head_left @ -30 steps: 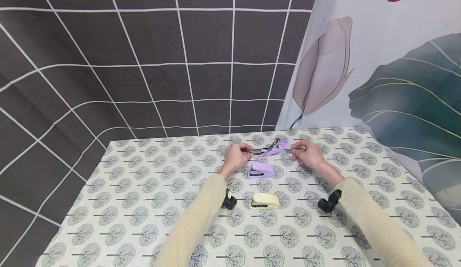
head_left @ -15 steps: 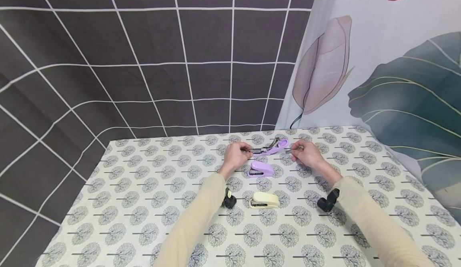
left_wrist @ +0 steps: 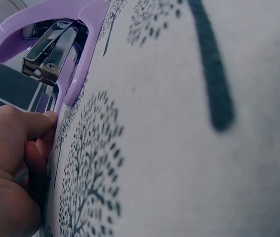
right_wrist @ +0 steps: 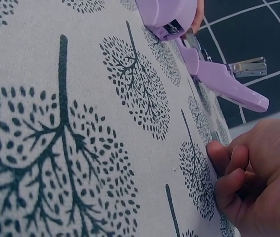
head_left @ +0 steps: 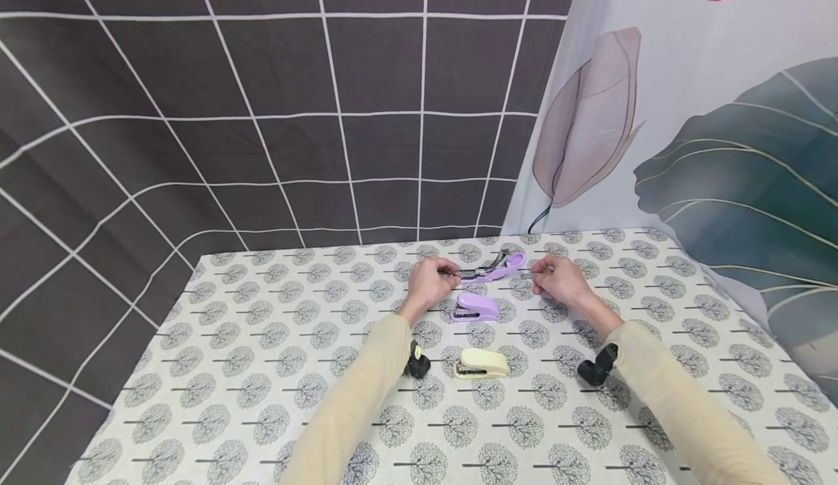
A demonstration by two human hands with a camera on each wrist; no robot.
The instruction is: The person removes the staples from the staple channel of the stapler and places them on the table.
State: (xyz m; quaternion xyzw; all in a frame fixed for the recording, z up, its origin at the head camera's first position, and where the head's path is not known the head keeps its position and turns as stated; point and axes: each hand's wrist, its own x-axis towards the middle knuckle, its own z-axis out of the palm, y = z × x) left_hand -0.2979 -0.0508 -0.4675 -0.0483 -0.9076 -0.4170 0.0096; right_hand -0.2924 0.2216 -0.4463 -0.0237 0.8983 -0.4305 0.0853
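Observation:
A purple stapler (head_left: 500, 268) lies opened out at the back of the table, its metal magazine exposed. My left hand (head_left: 431, 281) pinches its left end. To its right, my right hand (head_left: 559, 279) pinches a small grey metal strip (right_wrist: 215, 135) that looks like a row of staples; fingers cover most of it. The strip is apart from the stapler. In the right wrist view, my right hand (right_wrist: 258, 173) has its fingers curled inward. Just in front of the opened stapler sits a closed purple stapler (left_wrist: 51, 49), upright on the cloth.
A cream stapler (head_left: 481, 363) stands nearer the front, between my forearms. The table is covered by a tree-print cloth (head_left: 262, 427). A dark checked curtain (head_left: 380, 150) hangs behind, and a pale leaf-print one (head_left: 655, 107) at the right. A black cable (head_left: 539, 219) shows at the back edge.
Almost nothing moves. My right hand shifts very slightly with the metal strip; the left hand and the staplers stay in place.

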